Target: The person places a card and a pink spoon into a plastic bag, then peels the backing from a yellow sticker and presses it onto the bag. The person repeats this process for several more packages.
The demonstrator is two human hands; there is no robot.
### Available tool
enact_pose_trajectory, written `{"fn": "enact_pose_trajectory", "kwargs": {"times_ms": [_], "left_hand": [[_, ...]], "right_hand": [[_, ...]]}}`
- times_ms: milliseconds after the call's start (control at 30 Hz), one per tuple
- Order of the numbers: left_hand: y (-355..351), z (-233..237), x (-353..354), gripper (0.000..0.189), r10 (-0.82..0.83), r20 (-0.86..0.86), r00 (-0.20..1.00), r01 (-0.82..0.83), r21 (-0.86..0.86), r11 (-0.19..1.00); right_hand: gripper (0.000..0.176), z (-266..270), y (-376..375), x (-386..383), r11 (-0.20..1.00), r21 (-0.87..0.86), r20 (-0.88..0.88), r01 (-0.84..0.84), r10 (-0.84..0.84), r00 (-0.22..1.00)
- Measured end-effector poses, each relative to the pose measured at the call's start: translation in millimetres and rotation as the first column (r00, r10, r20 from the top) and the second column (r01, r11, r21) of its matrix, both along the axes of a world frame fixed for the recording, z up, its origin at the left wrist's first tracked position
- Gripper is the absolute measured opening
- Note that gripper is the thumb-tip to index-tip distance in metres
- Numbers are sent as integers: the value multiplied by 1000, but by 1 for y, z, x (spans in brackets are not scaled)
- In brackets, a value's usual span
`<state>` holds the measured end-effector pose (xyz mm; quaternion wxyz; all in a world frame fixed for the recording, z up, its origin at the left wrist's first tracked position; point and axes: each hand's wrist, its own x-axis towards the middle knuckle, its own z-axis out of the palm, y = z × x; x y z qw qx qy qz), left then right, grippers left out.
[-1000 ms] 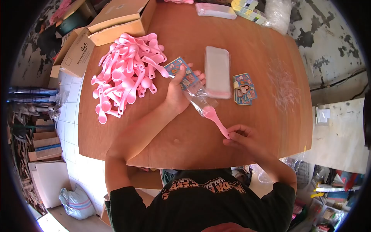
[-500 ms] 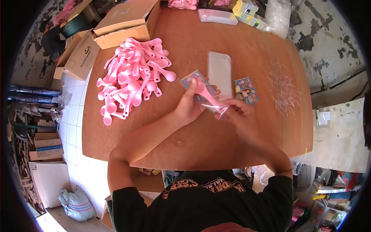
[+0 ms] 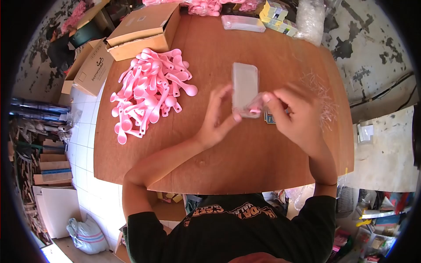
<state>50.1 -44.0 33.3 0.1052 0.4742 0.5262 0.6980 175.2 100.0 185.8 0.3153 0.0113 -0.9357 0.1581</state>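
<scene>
Pinched in my right hand (image 3: 294,115) is a clear plastic bag (image 3: 264,100), with a pink measuring spoon (image 3: 255,109) showing end-on and blurred inside it. My left hand (image 3: 215,117) is open to the left of it, thumb and fingers spread, with nothing in its grip. A stack of clear plastic bags (image 3: 245,81) lies on the table between the hands, partly behind the held bag. Printed cards (image 3: 269,117) lie just beyond my right hand, mostly hidden by it. A large pile of pink spoons (image 3: 151,87) spreads to the left.
A cardboard box (image 3: 144,28) stands at the back left of the wooden table (image 3: 210,162). Along the back are a pack of clear wrappers (image 3: 243,23), yellow boxes (image 3: 277,17) and pink bundles (image 3: 204,6). Thin clear strips (image 3: 322,98) lie scattered at the right.
My left hand has let go of the spoon and card and opened. My right hand has moved right and up with the bagged spoon. The card my left hand held is out of sight.
</scene>
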Motion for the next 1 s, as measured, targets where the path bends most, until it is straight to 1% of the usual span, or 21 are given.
{"fn": "enact_pose_trajectory", "kwargs": {"times_ms": [33,67,100,133,167,233,267,300,367,400,467,567,633,700,733,767,833,867,933,967,1000], "left_hand": [[-2,6,5,73,-3,-4,1000,3,-3,1000],[-4,10,10,73,-225,104,969,223,30,974],[-5,15,17,74,-435,200,878,427,85,900],[-7,26,27,58,-440,280,853,402,184,897],[-9,30,31,58,-443,277,853,407,179,896],[-12,35,36,36,-311,369,876,331,10,944],[-11,38,41,25,-245,393,886,266,1,964],[-12,39,41,25,-247,389,888,270,-4,963],[-14,39,39,27,-185,463,867,312,-215,925],[-13,37,39,29,-165,401,901,281,-250,927],[-12,39,43,29,-189,417,889,309,-242,920],[-16,39,49,31,-269,422,866,405,-275,872],[-18,37,52,31,-329,413,849,474,-319,821],[-17,33,56,32,-310,379,872,452,-383,805],[-16,33,57,32,-312,379,871,455,-387,802],[-15,33,58,33,-278,406,871,440,-390,809],[-14,34,59,33,-243,430,869,424,-397,814],[-13,34,60,32,-235,427,873,408,-379,830],[-12,39,62,31,-225,425,877,393,-363,845],[-14,44,62,30,-249,378,891,401,-404,822],[-15,49,63,28,-277,330,902,407,-445,798]], "right_hand": [[17,0,-3,1,997,-18,44,-72,73,996],[23,-4,-8,3,986,-151,76,-66,78,994],[23,-7,-9,5,986,-154,71,-63,74,995],[24,-9,-9,8,959,-282,191,-4,60,980],[24,-10,-8,10,915,-398,308,69,62,949],[22,-14,1,12,913,-394,370,109,49,928],[20,-16,5,14,912,-383,438,147,39,898],[20,-17,2,16,910,-387,433,148,37,901],[10,-20,-7,22,914,-403,69,43,-17,997],[10,-21,-3,26,912,-408,68,45,-19,998],[20,-21,4,34,961,-109,77,-256,265,961],[28,-37,4,37,965,-123,68,-234,243,968],[22,-45,14,40,947,-217,93,-237,261,961],[17,-51,23,45,806,-587,331,-76,325,886],[11,-54,23,46,783,-621,301,-37,281,911],[11,-54,22,47,781,-624,298,-35,279,913],[7,-53,18,50,899,-424,79,-107,155,985],[7,-50,17,52,899,-426,77,-107,154,985],[9,-44,16,56,949,-211,72,-234,254,965],[9,-48,16,57,949,-216,71,-231,251,965],[12,-53,16,57,967,-120,59,-223,231,971]]}}
